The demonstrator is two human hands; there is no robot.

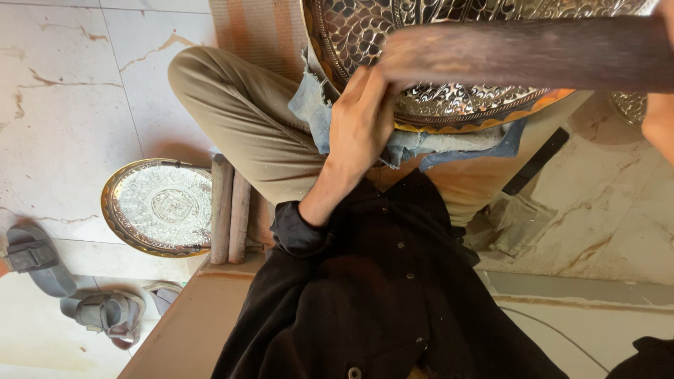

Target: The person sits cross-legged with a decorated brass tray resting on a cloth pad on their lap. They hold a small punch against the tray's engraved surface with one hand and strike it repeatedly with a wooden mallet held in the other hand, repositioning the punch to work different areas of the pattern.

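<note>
A large engraved silver-coloured tray with a gold scalloped rim lies on my lap over a frayed blue denim cloth. My left hand rests at the tray's near edge with its fingers curled; the fingertips are hidden behind a blurred dark wooden tool that crosses above the tray. That tool runs to the right edge of the view, where my right hand shows only in part and seems to grip it. Nothing is visible in the left hand.
A smaller engraved round tray lies on the marble floor at left, beside two wooden sticks. Grey sandals sit at the lower left. My khaki trouser leg and black jacket fill the middle.
</note>
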